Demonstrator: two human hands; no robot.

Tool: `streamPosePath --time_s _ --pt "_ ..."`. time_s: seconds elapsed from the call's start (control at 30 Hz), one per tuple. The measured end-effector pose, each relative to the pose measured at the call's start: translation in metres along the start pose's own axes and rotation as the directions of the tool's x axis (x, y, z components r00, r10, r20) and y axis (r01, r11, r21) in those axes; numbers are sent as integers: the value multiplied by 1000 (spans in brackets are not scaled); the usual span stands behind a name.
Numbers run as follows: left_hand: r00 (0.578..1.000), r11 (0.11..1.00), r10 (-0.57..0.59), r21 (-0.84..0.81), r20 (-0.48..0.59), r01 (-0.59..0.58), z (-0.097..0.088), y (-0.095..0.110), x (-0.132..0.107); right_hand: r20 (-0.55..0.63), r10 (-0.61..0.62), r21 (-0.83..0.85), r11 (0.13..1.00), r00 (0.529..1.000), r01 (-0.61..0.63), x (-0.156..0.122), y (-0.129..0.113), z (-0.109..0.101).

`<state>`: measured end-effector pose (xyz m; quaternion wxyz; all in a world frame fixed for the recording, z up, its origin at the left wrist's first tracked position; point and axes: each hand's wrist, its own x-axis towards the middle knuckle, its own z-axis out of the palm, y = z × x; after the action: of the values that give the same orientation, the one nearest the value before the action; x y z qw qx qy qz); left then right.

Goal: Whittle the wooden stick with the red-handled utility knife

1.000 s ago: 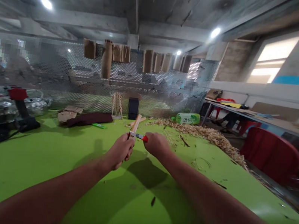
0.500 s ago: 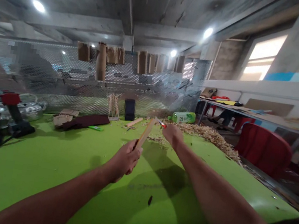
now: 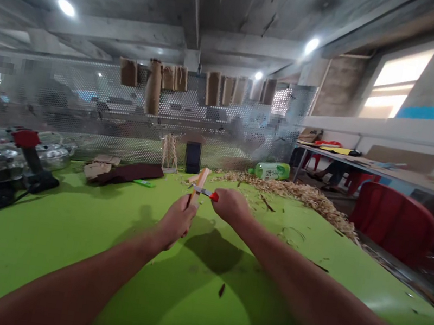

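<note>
Pale blond wood stick [image 3: 199, 184], red knife handle [image 3: 215, 197], lime-green tabletop [image 3: 63, 248], silver dotted mesh screen [image 3: 222, 130].

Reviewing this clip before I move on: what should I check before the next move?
1. Left hand grips stick: ok.
2. Right hand holds knife by its red handle: ok.
3. Blade seated on stick: cannot tell, contact too small to see.
4. Left hand clear of blade: ok, blade lies just above it.
5. Blade sharpness: cannot tell.
6. Shavings away from hands: ok, piled beyond them.
</note>
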<state>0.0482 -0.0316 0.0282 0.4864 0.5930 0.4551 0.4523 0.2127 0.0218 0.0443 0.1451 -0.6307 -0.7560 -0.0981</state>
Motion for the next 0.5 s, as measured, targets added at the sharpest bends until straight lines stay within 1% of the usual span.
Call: streamPosePath --time_s 0.07,0.17,0.23,0.3,0.33,0.4,0.47,0.5 --pt "1000 1000 -8 22 1 8 1 2 -1 8 10 -21 1000 1000 -10 1 3 -1" --pt "999 999 -30 12 9 30 1 5 -1 -4 16 -41 999 1000 -16 3 4 -3" --pt "999 999 -39 14 3 39 1 6 -2 -23 10 -33 999 1000 -11 6 5 -2" --pt "998 998 -56 34 0 56 3 8 -7 -35 41 -6 999 999 -42 12 11 0" --pt "998 997 -66 51 6 65 4 9 -10 -36 78 14 997 996 -78 16 18 0" --pt "997 995 -52 91 56 46 8 10 -19 -2 217 75 973 976 -216 25 37 1" --pt "989 993 2 112 151 -19 11 10 -26 57 366 126 920 929 -370 33 61 0" --pt "981 992 28 112 190 -50 12 10 -27 75 416 139 895 906 -423 36 71 -2"
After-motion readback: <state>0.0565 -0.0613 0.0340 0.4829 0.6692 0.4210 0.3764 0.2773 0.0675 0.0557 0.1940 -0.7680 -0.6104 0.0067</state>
